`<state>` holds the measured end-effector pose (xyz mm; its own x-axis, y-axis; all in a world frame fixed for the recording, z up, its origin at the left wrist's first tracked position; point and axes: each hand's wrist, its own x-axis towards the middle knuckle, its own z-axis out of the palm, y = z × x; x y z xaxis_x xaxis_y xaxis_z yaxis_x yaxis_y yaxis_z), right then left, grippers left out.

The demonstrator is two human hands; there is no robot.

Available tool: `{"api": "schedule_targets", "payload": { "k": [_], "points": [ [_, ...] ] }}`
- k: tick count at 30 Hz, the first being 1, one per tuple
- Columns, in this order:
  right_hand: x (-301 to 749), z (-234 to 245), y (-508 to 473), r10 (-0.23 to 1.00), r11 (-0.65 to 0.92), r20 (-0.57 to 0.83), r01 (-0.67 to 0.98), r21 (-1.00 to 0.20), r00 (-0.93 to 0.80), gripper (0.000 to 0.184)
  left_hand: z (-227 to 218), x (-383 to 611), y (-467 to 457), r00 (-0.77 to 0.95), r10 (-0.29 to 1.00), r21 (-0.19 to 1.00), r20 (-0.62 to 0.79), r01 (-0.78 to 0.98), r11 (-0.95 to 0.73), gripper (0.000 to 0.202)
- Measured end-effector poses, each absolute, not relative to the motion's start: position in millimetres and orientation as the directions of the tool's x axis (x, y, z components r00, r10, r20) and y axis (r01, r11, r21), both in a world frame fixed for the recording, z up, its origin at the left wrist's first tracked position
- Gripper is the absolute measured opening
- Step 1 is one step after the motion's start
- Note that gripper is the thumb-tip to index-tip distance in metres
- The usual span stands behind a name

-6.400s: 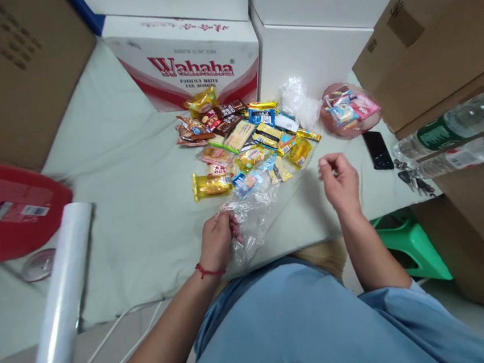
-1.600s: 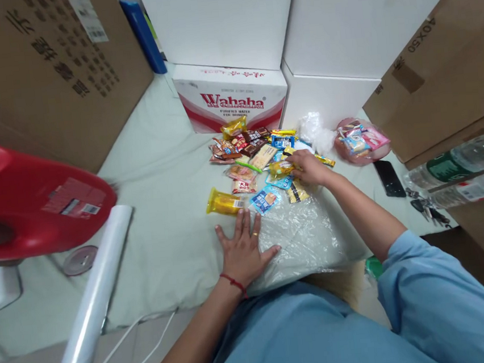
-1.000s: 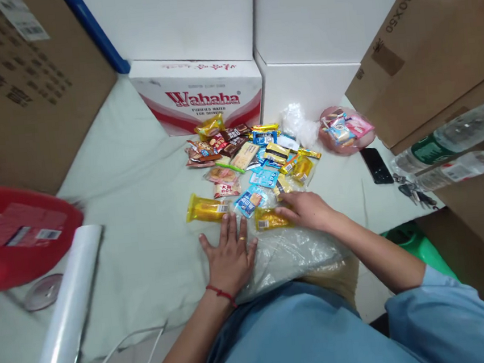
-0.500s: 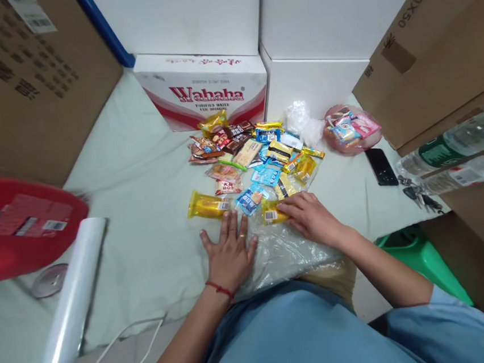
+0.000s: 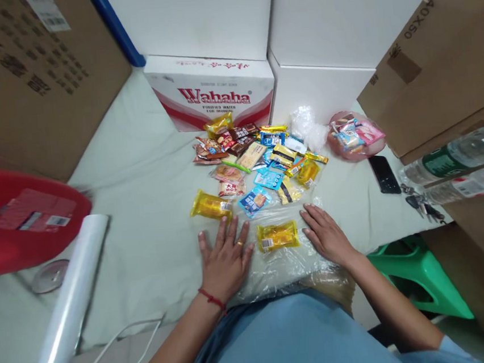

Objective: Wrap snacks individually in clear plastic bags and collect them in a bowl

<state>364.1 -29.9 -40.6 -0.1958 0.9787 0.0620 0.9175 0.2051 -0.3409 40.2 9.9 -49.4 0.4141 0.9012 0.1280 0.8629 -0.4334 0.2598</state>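
Note:
A yellow-wrapped snack cake [image 5: 278, 237] lies on a sheet of clear plastic film [image 5: 272, 273] in front of me, between my hands. My left hand [image 5: 226, 257] rests flat with fingers spread at the film's left edge, its fingertips close to a second yellow-wrapped snack [image 5: 210, 205]. At the film's right side lies my right hand [image 5: 326, 233], fingers stretched out and holding nothing. Just beyond the film is a pile of small packaged snacks [image 5: 253, 156], among them a blue packet [image 5: 254, 201].
Behind the pile stand a Wahaha carton [image 5: 216, 95] and white boxes. At the right are a pink bowl [image 5: 378, 148] of snacks, a phone [image 5: 384, 174], keys [image 5: 419, 205] and plastic bottles [image 5: 457, 152]. A film roll [image 5: 70, 306] and a red container [image 5: 23, 219] are at the left.
My right hand has let go of the yellow snack cake and moved right. The cake now lies nearer to me on the film. My left hand stays spread, slightly lower.

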Motion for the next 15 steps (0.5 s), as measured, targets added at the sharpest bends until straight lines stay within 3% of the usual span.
{"api": "schedule_targets", "payload": {
  "k": [7, 11, 15],
  "points": [
    [387.0, -20.0, -14.6, 0.981, 0.192, 0.066, 0.857, -0.478, -0.183, 0.044, -47.4, 27.8, 7.1, 0.406, 0.906, 0.252, 0.118, 0.870, -0.423, 0.055],
    [387.6, 11.7, 30.5, 0.987, 0.155, 0.100, 0.897, -0.413, -0.125, 0.039, -45.6, 25.5, 0.8, 0.378, 0.917, 0.240, 0.128, 0.885, -0.398, 0.055],
    [356.1, 31.1, 87.5, 0.960, 0.280, 0.126, 0.896, -0.346, -0.251, 0.036, -44.1, 22.9, -3.3, 0.366, 0.924, 0.210, 0.114, 0.900, -0.382, 0.054]
  ]
}}
